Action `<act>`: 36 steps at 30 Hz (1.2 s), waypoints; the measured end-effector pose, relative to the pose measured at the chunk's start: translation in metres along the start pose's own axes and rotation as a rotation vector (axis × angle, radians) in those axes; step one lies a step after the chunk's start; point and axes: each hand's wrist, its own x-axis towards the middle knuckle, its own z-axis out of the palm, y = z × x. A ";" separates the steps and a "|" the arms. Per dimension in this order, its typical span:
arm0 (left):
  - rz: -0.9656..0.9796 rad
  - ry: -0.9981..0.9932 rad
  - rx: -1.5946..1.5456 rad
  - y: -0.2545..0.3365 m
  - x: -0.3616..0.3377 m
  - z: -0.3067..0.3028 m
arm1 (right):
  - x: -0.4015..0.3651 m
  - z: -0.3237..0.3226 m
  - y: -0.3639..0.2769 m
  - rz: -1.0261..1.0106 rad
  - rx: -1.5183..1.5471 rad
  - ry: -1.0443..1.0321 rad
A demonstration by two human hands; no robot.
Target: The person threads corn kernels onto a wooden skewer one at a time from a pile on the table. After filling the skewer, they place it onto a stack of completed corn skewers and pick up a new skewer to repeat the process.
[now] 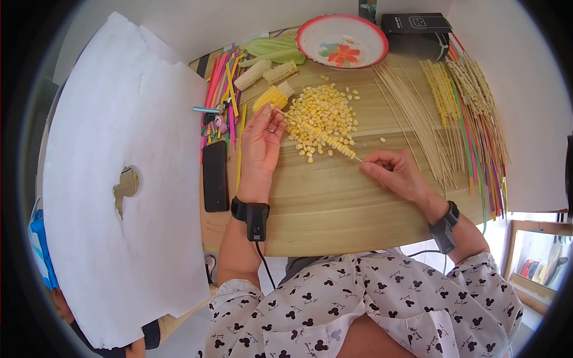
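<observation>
A thin wooden skewer (325, 138) threaded with a row of yellow corn kernels slants across the middle of the head view. Its bare lower end is pinched between the thumb and fingers of my right hand (391, 170). At the other end, the fingertips of my left hand (264, 137) are closed on a small yellow corn kernel (273, 106) at the skewer's tip; the fingers partly hide it. A pile of loose corn kernels (319, 110) lies on the table beneath and behind the skewer. Beside my left fingertips rests a partly stripped corn cob (271, 98).
Bare skewers (418, 122) and finished corn skewers (441, 89) lie on the right. Stripped cobs (253, 74), husks (268, 49), colored sticks (222, 74) and a black phone (215, 176) are left. A red-rimmed enamel basin (304, 30) and black box (416, 22) stand behind.
</observation>
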 end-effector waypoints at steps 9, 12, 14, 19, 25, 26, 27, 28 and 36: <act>-0.012 -0.030 -0.033 0.000 0.003 -0.005 | 0.001 -0.001 0.002 0.012 0.003 0.035; 0.012 -0.033 0.007 0.000 0.003 -0.005 | 0.001 -0.003 0.003 0.025 -0.019 0.038; 0.009 -0.026 0.013 0.000 0.003 -0.006 | 0.001 -0.004 0.003 0.037 -0.042 0.037; 0.007 -0.025 0.011 0.001 0.003 -0.004 | 0.002 -0.003 0.003 -0.006 -0.022 0.052; 0.044 -0.013 0.060 0.001 0.001 0.000 | 0.002 -0.004 0.002 0.021 -0.067 0.059; 0.053 -0.001 0.079 0.002 0.001 0.001 | 0.002 -0.003 0.002 0.022 -0.067 0.060; 0.052 -0.001 0.080 0.002 0.000 0.002 | 0.002 -0.003 0.002 0.010 -0.074 0.066; 0.064 0.005 0.086 0.002 -0.001 0.003 | 0.001 -0.003 0.002 -0.001 -0.081 0.071; 0.059 0.014 0.077 -0.002 0.000 0.002 | 0.001 -0.002 0.002 -0.004 -0.098 0.078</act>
